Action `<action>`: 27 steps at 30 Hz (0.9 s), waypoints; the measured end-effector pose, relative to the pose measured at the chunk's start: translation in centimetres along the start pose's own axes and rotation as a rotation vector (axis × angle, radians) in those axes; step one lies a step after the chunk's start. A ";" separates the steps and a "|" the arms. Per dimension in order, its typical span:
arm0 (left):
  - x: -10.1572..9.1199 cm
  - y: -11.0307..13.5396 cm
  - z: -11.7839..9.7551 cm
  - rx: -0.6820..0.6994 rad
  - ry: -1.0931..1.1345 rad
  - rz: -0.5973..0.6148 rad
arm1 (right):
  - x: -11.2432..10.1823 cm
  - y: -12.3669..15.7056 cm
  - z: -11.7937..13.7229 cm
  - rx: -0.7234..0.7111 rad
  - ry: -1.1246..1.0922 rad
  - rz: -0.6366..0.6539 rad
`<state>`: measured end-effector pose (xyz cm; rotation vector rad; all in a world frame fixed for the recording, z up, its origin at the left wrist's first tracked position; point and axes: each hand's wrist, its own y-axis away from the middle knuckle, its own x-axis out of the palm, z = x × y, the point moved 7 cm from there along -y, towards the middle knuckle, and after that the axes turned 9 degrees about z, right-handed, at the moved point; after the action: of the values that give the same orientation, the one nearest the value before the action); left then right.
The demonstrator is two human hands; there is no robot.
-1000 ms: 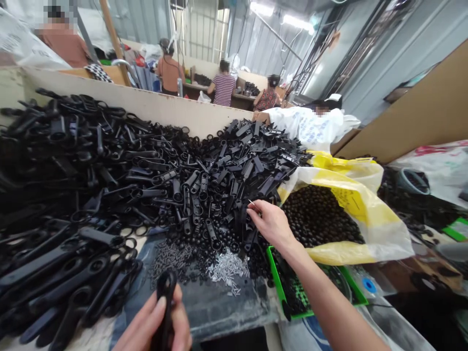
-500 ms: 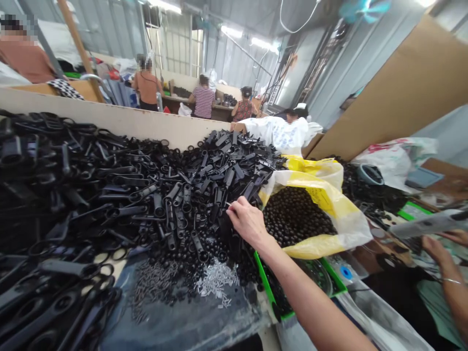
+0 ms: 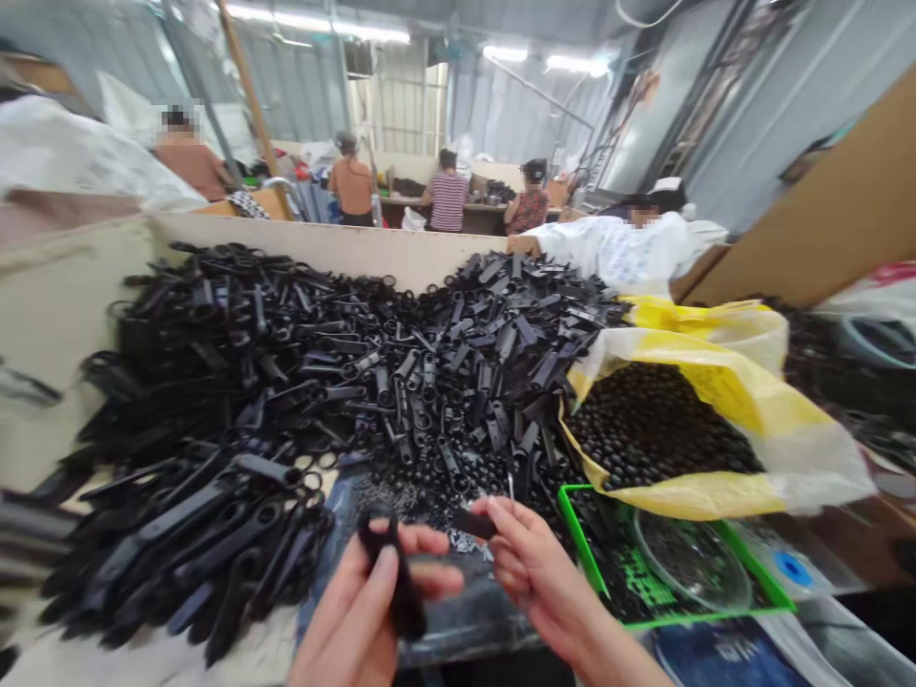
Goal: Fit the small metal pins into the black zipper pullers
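Note:
My left hand (image 3: 364, 611) is closed round a long black plastic handle piece (image 3: 396, 572), held upright near the bottom of the view. My right hand (image 3: 533, 568) pinches a short black plastic piece (image 3: 473, 523) and a thin metal pin (image 3: 510, 487) sticks up by its fingertips. The two hands are close together, just in front of a big heap of black plastic parts (image 3: 343, 382) spread over the table. A small pile of silvery pins (image 3: 465, 542) lies between the hands, partly hidden.
A yellow and clear bag of small black beads (image 3: 658, 429) lies at the right. A green tray (image 3: 716, 611) with a clear bowl sits below it. A cardboard wall (image 3: 343, 243) backs the heap. Several people work at tables behind.
My right hand has pulled back from the heap toward me with a short black piece. My left hand, out of view half a second ago, is up again with the handle piece. The camera swung left.

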<state>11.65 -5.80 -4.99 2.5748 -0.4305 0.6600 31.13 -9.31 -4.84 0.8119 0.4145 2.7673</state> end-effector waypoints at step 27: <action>0.7 0.5 3.0 -0.059 0.117 -0.001 | 4.2 2.3 -5.1 -0.136 0.332 -0.073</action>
<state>13.18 -7.84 -6.84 2.4664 -0.4035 0.7808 24.53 -11.23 -6.15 0.2996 0.2995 2.8260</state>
